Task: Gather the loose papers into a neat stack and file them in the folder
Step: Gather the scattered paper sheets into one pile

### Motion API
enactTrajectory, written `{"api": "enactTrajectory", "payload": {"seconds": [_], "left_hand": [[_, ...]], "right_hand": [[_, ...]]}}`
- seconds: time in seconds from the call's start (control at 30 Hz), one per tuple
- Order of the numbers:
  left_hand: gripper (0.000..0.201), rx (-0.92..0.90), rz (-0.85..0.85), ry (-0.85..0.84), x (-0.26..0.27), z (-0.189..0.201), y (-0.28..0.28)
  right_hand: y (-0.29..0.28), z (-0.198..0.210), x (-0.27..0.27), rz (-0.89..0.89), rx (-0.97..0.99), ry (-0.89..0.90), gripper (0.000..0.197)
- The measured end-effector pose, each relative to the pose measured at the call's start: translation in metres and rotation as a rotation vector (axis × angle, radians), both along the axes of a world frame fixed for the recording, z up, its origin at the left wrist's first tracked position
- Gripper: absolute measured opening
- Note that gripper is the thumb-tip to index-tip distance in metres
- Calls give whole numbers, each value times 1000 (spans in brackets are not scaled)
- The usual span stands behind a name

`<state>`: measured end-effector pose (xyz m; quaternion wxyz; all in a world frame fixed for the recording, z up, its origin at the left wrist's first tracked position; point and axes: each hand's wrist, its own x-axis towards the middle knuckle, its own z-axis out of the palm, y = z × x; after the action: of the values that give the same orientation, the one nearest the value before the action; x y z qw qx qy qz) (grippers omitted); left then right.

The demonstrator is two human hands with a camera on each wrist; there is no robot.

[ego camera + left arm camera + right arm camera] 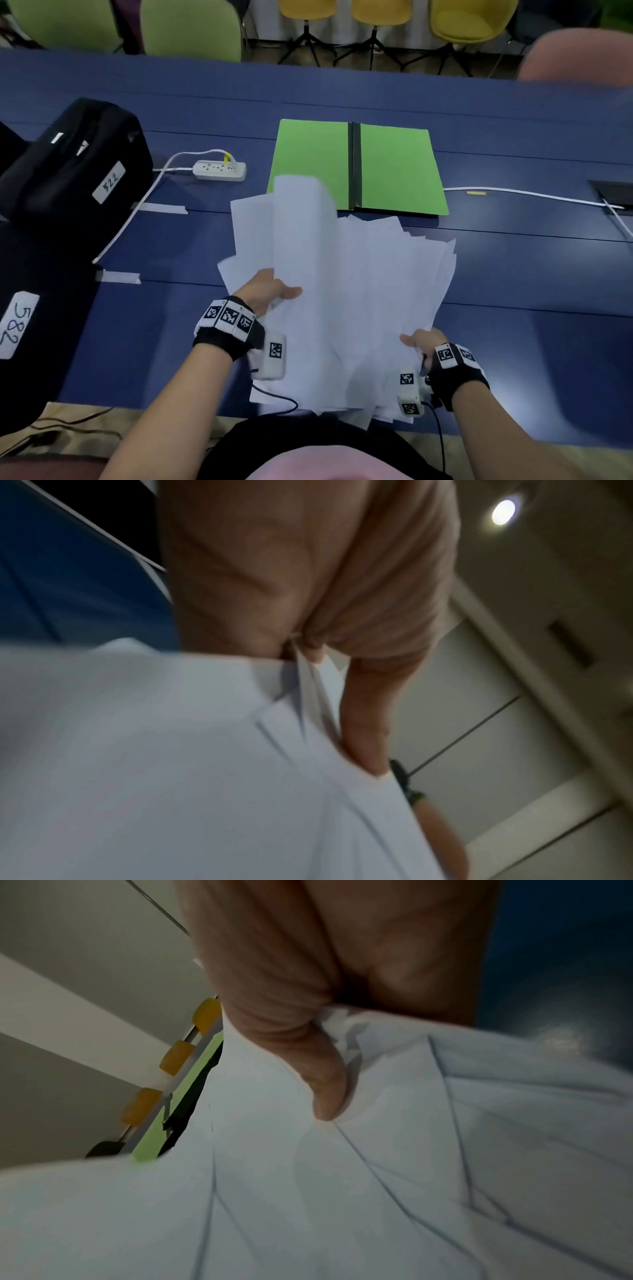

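A handwritten "522" stands on a white label (109,182) stuck to the black bag (78,161) near the table's left edge. A second white label (19,323), fixed to the dark case (30,342) at the table's near left corner, carries a handwritten "582". The square black-and-white code markers (228,317) on the wristbands carry no readable text.

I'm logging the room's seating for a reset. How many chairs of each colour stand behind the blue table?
Green chairs: 2
Yellow chairs: 3
Total: 5 chairs in the head view, all beyond the far edge of the table. A blurred pink shape at the right edge may be another seat; I cannot tell, so it is not counted.
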<state>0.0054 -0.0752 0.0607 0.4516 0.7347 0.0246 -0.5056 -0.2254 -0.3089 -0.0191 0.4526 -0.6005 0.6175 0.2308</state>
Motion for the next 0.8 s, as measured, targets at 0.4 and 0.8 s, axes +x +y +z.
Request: {"api": "enactTrajectory", "payload": {"seconds": [0.4, 0.8], "left_hand": [[38, -394, 91, -130, 23, 47, -5], [27, 154, 111, -247, 12, -73, 11]], "right_hand": [[0, -9, -7, -79, -29, -96, 28], [-24, -68, -26, -380, 285, -367, 90]]}}
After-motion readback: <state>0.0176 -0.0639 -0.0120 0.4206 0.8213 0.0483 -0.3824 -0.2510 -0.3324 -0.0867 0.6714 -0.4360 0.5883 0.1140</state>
